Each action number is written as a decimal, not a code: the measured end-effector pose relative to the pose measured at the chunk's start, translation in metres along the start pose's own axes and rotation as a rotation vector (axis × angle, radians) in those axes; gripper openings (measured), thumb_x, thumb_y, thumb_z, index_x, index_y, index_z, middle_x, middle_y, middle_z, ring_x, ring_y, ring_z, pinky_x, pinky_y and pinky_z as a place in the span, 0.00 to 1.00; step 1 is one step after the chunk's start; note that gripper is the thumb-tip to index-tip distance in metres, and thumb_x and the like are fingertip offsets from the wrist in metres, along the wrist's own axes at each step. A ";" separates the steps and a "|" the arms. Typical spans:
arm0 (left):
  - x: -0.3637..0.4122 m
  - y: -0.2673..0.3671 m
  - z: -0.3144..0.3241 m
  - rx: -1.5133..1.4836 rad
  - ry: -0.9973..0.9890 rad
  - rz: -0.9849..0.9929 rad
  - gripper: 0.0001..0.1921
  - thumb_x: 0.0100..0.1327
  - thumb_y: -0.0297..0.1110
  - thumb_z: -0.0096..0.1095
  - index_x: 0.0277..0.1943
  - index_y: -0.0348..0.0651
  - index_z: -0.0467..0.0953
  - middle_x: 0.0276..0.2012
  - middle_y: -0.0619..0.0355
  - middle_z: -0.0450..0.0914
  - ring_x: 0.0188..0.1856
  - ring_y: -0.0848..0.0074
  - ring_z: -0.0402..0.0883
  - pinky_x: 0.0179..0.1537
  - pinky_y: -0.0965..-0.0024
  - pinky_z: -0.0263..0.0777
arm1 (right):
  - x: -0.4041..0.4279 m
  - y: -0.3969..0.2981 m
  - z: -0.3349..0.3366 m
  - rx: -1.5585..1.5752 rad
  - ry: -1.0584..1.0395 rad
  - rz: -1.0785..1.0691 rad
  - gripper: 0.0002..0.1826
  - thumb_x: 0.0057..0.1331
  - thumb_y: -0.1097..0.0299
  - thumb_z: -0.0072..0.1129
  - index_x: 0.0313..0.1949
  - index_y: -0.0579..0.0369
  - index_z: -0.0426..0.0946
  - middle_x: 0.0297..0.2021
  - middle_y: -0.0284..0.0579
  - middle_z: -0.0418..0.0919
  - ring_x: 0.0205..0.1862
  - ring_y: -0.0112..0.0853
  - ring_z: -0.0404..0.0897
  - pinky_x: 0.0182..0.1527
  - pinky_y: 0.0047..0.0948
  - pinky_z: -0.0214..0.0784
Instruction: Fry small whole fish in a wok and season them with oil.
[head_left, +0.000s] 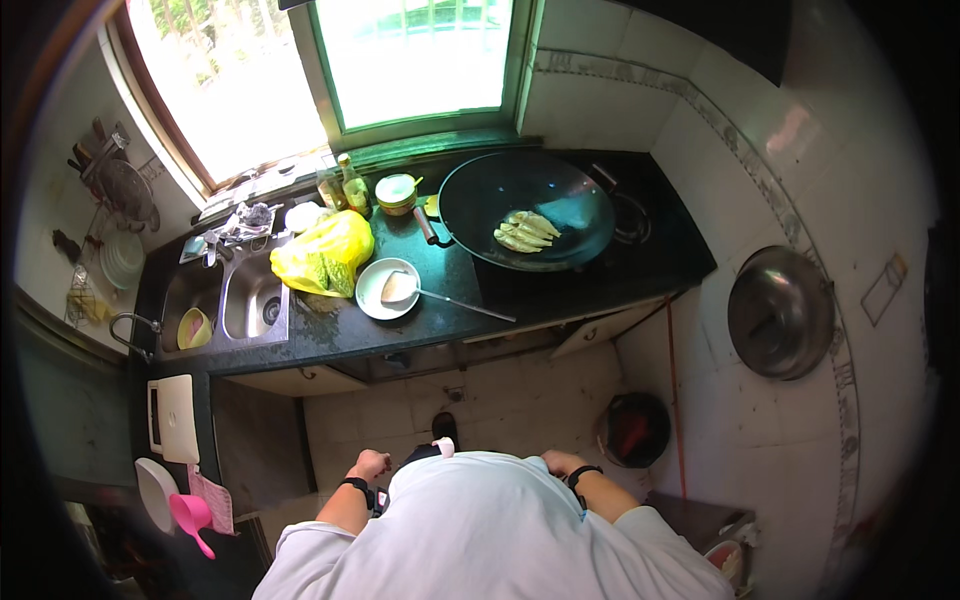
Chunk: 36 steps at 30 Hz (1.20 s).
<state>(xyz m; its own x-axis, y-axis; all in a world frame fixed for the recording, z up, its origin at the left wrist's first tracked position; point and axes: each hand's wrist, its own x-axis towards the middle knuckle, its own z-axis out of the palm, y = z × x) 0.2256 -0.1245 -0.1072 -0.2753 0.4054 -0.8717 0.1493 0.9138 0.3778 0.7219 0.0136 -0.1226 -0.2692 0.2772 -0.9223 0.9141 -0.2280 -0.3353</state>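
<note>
My left hand (372, 464) hangs beside my body with its fingers curled, and nothing shows in it. Partly hidden by my white shirt, my right hand (559, 463) rests low at my other side. In front of me on the dark counter, a large black wok (480, 217) holds several pale fish (527, 231). Left of the wok stands a white plate (367, 298), with a metal spatula (469, 306) laid across it, its handle reaching over the counter. A yellow plastic bag (300, 259) with green leafy vegetables lies behind and left of the plate.
A double sink (255, 319) holds a yellow bowl (194, 328). Glass bottles (355, 187) and a lidded jar (396, 193) stand near the window. A metal wok lid (781, 313) hangs on the right wall. A black bin (635, 430) stands on the floor; a pink ladle (190, 512) lies left.
</note>
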 end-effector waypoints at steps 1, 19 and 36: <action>0.000 0.005 0.000 0.030 -0.004 0.010 0.14 0.66 0.39 0.58 0.30 0.40 0.84 0.25 0.60 0.83 0.24 0.77 0.75 0.27 0.69 0.67 | 0.003 0.004 0.001 0.002 0.006 0.023 0.18 0.64 0.59 0.55 0.49 0.53 0.82 0.46 0.45 0.83 0.42 0.37 0.81 0.42 0.39 0.74; 0.025 0.036 0.003 0.088 -0.017 0.085 0.14 0.65 0.38 0.59 0.32 0.36 0.84 0.25 0.57 0.84 0.23 0.76 0.77 0.26 0.69 0.67 | -0.015 0.007 0.003 0.074 0.025 0.047 0.21 0.67 0.55 0.51 0.52 0.53 0.80 0.52 0.48 0.80 0.49 0.40 0.79 0.47 0.43 0.73; 0.014 0.028 0.004 0.072 -0.022 0.083 0.14 0.66 0.38 0.59 0.33 0.35 0.83 0.25 0.56 0.83 0.24 0.75 0.76 0.27 0.69 0.68 | -0.065 -0.033 -0.002 0.154 0.038 0.152 0.23 0.66 0.54 0.50 0.54 0.53 0.78 0.52 0.50 0.79 0.49 0.44 0.79 0.48 0.47 0.71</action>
<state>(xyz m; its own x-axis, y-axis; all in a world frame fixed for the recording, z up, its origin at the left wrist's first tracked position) 0.2301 -0.0932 -0.1096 -0.2385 0.4779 -0.8454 0.2388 0.8727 0.4260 0.7101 0.0048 -0.0513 -0.1171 0.2631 -0.9576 0.8856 -0.4088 -0.2206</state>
